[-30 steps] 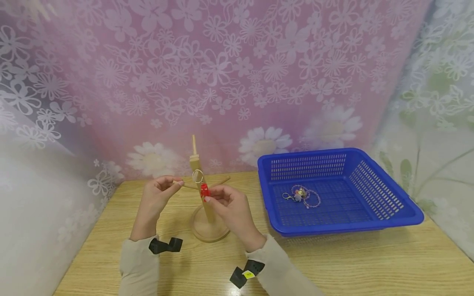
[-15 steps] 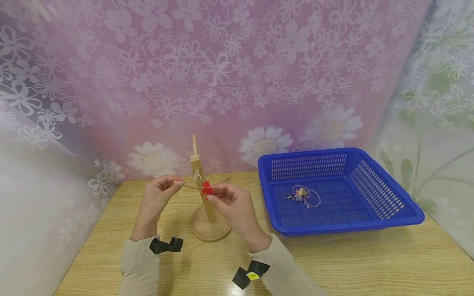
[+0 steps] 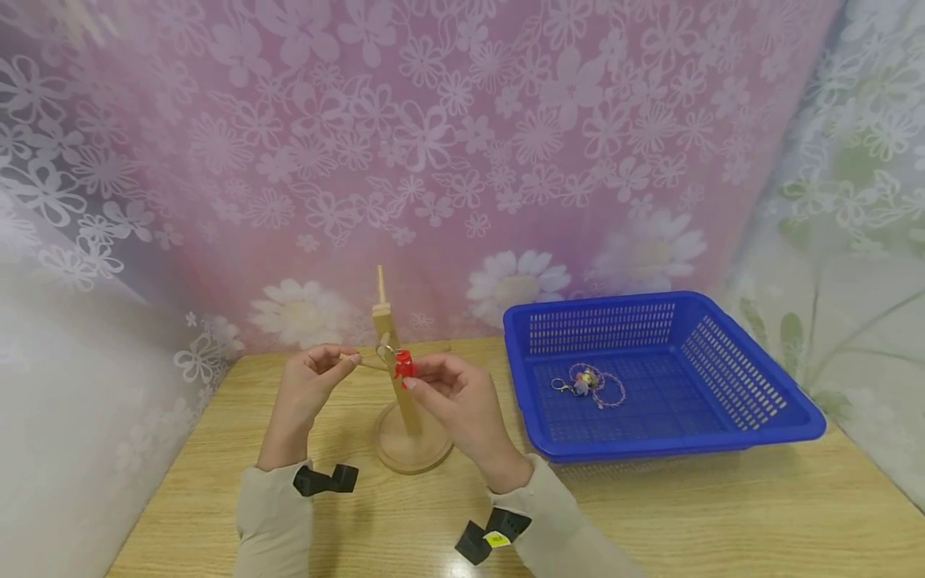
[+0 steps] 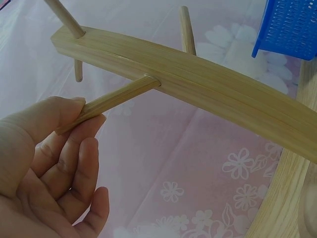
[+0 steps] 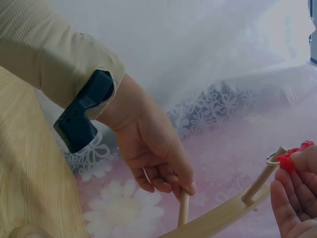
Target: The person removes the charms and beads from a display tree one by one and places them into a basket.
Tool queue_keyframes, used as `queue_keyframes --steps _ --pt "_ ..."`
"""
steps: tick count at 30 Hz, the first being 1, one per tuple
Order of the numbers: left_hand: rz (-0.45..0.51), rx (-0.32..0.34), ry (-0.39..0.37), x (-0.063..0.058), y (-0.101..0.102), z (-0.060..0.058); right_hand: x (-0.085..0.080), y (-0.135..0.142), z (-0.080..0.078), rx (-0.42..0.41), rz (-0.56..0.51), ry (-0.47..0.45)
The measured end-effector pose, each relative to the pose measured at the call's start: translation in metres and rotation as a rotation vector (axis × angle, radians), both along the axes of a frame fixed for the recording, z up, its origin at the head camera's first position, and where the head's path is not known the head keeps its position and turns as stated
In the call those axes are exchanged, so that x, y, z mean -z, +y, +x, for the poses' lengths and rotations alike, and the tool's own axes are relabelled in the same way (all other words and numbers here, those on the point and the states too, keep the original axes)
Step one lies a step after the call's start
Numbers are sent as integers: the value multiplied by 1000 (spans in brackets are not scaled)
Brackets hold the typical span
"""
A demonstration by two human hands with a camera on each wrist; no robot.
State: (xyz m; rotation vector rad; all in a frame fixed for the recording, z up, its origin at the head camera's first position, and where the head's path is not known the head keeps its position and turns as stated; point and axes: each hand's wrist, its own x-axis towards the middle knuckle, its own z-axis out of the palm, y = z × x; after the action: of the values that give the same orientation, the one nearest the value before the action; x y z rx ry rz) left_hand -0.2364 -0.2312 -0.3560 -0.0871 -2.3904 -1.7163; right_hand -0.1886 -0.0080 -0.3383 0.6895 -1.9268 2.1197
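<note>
A wooden stand (image 3: 409, 411) with a round base and several pegs stands on the table. My left hand (image 3: 299, 405) pinches the end of one side peg (image 4: 116, 98) between thumb and index finger. The other fingers of this hand are loosely bent. With thumb and fingers my right hand (image 3: 462, 405) holds a red figure keychain (image 3: 404, 365) in front of the post. Its metal ring (image 5: 271, 158) overlaps the tip of another peg (image 5: 262, 179); whether it fully encircles the peg I cannot tell. The right fingers partly cover the red figure.
To the right, a blue plastic basket (image 3: 535, 433) holds a braided loop keychain (image 3: 609, 389) with small charms. Behind the wooden table (image 3: 376, 530) hangs a pink flowered curtain (image 3: 448, 160).
My right hand has shifted slightly to the right with the red keychain. The ring has turned from facing the head camera to a narrower angle by the peg. My left hand keeps its place.
</note>
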Motion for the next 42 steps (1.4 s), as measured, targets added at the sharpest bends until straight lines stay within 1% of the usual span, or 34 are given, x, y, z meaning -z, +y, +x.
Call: queue_keyframes --steps 3,9,13,22,29,36,42 --pt "16 6 1 0 1 0 0 1 0 -7 -9 1" --pt "18 4 -2 0 1 -1 -3 6 -1 -25 -49 -90" --pt "2 7 -8 1 -1 -1 -3 11 -1 -15 -49 -122" --pt "18 15 5 3 -1 -2 1 36 -4 23 -28 -86" --pt "9 14 4 3 -1 -2 10 60 -7 74 0 -113" --pt "13 18 5 3 -2 -2 13 83 -12 106 24 -74" --pt "3 20 11 3 -2 -1 15 102 -16 135 32 -98"
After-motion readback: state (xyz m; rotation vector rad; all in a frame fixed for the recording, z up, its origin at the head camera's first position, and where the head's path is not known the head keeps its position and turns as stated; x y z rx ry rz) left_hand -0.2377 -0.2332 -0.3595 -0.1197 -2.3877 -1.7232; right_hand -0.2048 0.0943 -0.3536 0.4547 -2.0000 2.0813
